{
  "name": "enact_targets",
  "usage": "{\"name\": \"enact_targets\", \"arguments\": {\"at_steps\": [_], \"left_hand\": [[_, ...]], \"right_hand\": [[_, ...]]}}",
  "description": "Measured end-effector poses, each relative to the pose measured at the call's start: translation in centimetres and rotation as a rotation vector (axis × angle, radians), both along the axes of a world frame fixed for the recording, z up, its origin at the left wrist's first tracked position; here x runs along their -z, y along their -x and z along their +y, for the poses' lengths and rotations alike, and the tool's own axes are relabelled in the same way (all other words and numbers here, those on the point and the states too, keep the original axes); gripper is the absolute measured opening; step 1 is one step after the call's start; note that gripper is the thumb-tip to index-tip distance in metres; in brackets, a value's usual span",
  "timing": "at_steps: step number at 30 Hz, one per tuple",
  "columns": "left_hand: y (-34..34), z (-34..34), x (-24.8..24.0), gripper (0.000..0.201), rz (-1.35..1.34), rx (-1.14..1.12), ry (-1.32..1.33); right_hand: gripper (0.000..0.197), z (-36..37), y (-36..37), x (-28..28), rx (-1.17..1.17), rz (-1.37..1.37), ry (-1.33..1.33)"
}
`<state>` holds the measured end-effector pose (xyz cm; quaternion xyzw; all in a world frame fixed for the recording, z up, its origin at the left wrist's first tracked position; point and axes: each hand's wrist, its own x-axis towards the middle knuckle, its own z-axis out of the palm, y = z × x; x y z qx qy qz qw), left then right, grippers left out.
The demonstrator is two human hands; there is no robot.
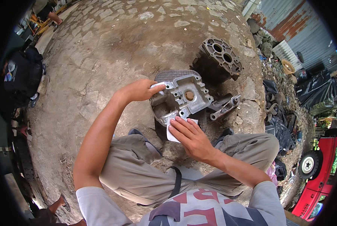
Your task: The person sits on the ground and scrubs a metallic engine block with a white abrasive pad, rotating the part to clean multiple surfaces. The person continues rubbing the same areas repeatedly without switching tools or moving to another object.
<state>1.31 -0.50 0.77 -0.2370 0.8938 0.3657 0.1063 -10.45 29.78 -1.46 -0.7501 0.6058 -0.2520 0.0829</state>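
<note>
A silver-grey cast-metal housing (196, 88) with a round hole, bolt bosses and notched ribs rests in front of my knees. It lies on a dark, textured support (172, 74), mostly covered by it. My left hand (140, 90) is closed on the housing's left corner, thumb and fingers at the edge. Against the near edge, my right hand (193, 137) presses a folded white sheet (171, 135) with its fingers laid over it. Whether the sheet is paper, cloth or sandpaper I cannot tell.
Beyond the housing stands a dark, holed metal casing (234, 66). A metal arm-like part (226, 108) lies to the right. Black plastic bags (315, 92), rubble and a red vehicle (319, 177) line the right side. A black bag (23, 77) is at left; other people's legs show at the edges.
</note>
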Motion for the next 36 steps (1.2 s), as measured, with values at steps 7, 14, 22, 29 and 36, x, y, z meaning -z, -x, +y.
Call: {"name": "enact_targets", "arguments": {"at_steps": [7,14,22,29,36], "left_hand": [[0.3,-0.3,0.5,0.064,0.039,0.013,0.022],[-0.2,-0.2,1.1,0.070,0.072,-0.005,0.025],[-0.2,0.0,0.5,0.073,0.059,0.006,0.052],[-0.3,0.2,1.0,0.074,0.053,0.008,0.084],[0.0,0.1,0.6,0.076,0.030,0.033,0.071]], "right_hand": [[0.062,-0.5,1.7,1.8,0.380,-0.012,-0.051],[0.051,0.0,-2.4,1.2,0.274,-0.068,0.002],[0.046,-0.5,2.1,3.5,0.596,-0.057,-0.014],[0.046,-0.8,-2.4,1.5,0.369,-0.105,-0.003],[0.045,-0.2,3.6,5.1,0.662,-0.104,0.027]]}}
